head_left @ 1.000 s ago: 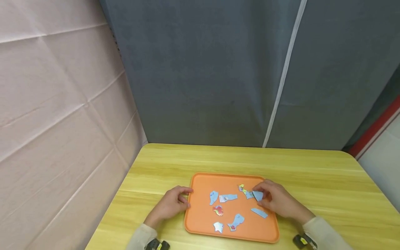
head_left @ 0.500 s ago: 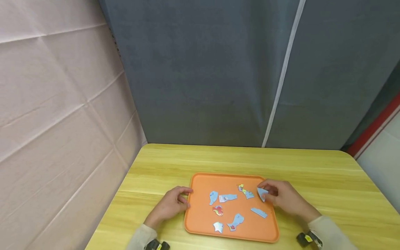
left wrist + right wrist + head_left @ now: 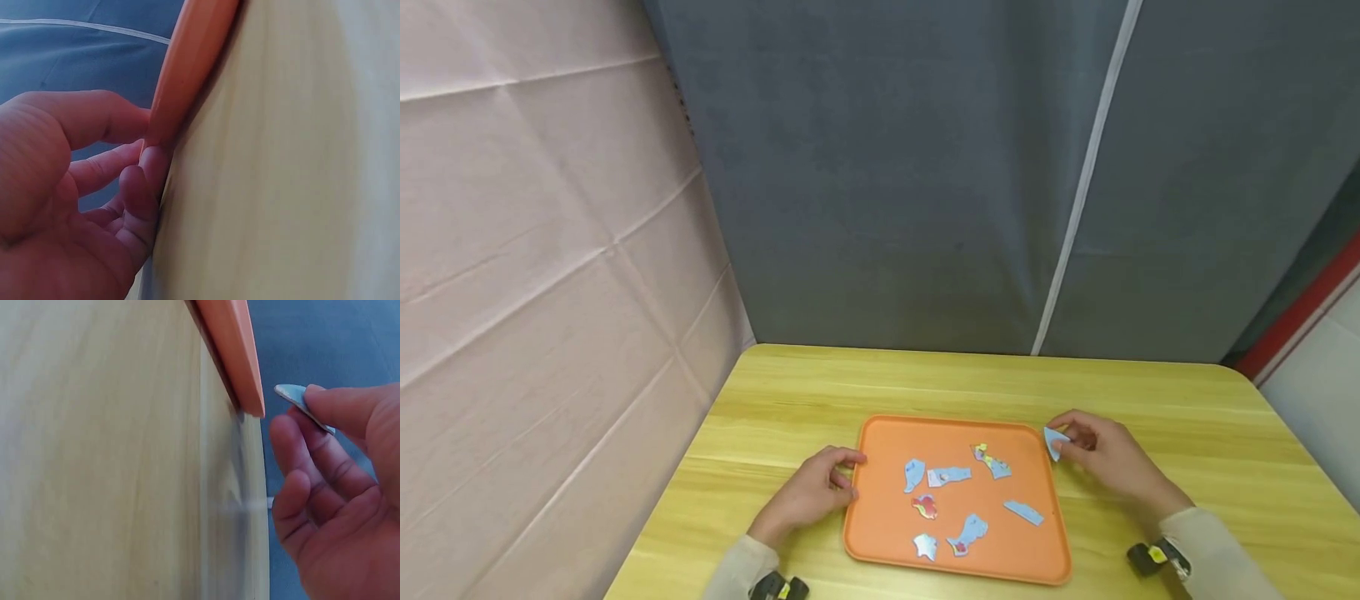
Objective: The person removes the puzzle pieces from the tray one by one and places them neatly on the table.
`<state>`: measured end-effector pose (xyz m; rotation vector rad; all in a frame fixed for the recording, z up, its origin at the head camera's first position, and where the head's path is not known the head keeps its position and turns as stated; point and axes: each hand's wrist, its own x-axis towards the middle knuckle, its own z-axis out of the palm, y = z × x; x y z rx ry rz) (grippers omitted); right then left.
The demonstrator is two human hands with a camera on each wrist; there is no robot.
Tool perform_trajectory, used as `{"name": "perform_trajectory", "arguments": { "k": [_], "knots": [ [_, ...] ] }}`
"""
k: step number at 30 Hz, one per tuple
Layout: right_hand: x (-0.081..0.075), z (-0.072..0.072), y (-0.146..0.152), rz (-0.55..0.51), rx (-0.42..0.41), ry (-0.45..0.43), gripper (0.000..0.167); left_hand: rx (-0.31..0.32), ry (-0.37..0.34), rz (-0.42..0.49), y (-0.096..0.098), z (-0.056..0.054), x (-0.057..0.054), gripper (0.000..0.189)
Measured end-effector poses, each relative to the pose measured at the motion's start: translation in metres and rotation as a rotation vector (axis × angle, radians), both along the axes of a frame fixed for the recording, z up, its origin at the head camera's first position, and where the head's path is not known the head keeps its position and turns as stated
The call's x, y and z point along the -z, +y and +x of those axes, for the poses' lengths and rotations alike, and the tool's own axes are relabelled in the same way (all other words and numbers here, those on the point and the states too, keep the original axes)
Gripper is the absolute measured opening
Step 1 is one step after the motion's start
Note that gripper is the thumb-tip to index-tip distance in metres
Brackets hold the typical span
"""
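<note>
My right hand [image 3: 1105, 454] pinches a light-blue puzzle piece [image 3: 1054, 443] between thumb and fingers, just beyond the upper right corner of the orange tray [image 3: 880, 533]. In the right wrist view this thin, wedge-shaped piece [image 3: 294, 394] is tilted up, with its edge showing. At the tray's left side my left hand [image 3: 808, 490] grips the rim, and its wrist view has curled fingertips meeting the orange tray edge [image 3: 187, 69]. Inside the tray lie several irregular puzzle pieces, among them a red one [image 3: 925, 506], a whitish one [image 3: 925, 547] and a long blue one [image 3: 1023, 512].
The tray lies on a yellow wood-grain table [image 3: 805, 392]. A grey curtain [image 3: 880, 183] with a pale strip hangs behind it, and a whitish cloth wall [image 3: 550, 250] stands to the left. Dark wrist devices show below both hands.
My right hand has lifted the light-blue piece from beside the yellow-patterned piece and moved it right, out past the tray's right rim. The left hand and the other pieces have stayed put.
</note>
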<state>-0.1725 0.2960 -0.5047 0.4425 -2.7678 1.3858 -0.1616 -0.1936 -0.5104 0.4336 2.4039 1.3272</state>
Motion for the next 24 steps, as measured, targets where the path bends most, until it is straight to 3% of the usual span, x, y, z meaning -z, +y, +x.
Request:
{"name": "perform_trajectory", "arguments": {
  "k": [18,24],
  "knots": [
    [0.020,-0.018,0.016,0.175,0.089,0.053,0.020,0.004,0.029,-0.020,0.001,0.003,0.001,0.046],
    [0.021,-0.021,0.017,0.184,0.094,0.075,0.019,0.001,0.040,-0.030,0.002,0.003,-0.001,0.046]
  ]
}}
